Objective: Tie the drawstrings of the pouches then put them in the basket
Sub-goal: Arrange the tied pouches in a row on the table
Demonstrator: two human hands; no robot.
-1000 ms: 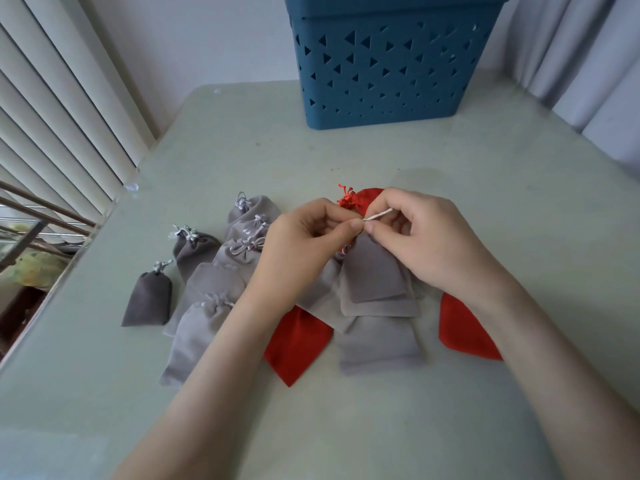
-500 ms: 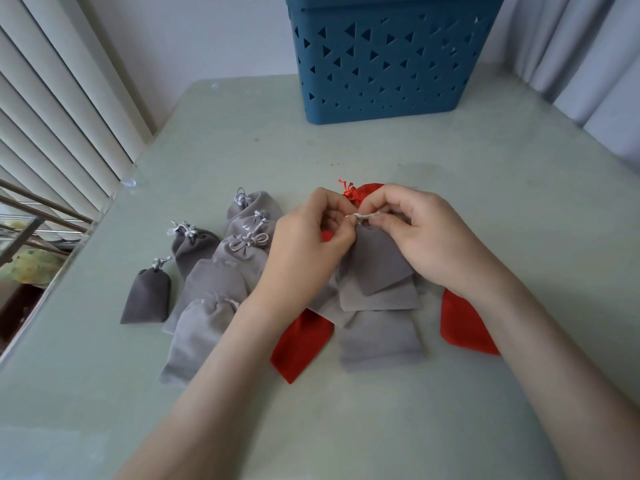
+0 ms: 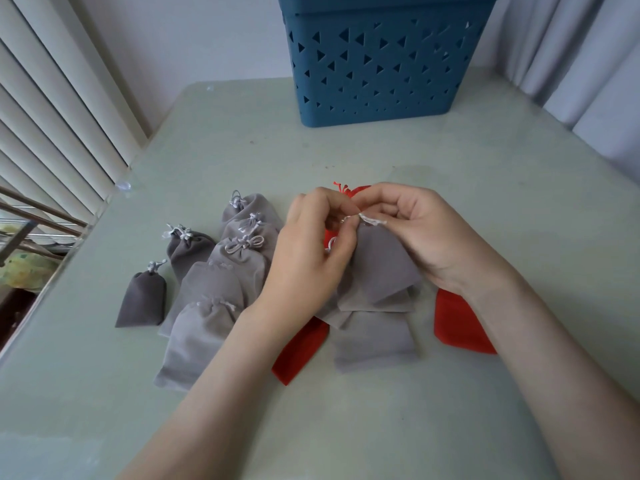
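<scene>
We have both hands on the small grey velvet drawstring pouch, raised by its neck above a loose pile of grey and red fabric pouches near the middle of the pale green tabletop. The grip of the left hand is pinched on the thin pale drawstring cord at the neck. The grip of the right hand is closed on the cord's free end, so we judge a knot is in the making. The pouch looks light, limp and empty, so it will sag. The cord is thin and probably slippery, best taken close to the gathered neck. The blue plastic basket with triangular cut-outs stands well apart at the far edge, and tied grey pouches lie to the left.
</scene>
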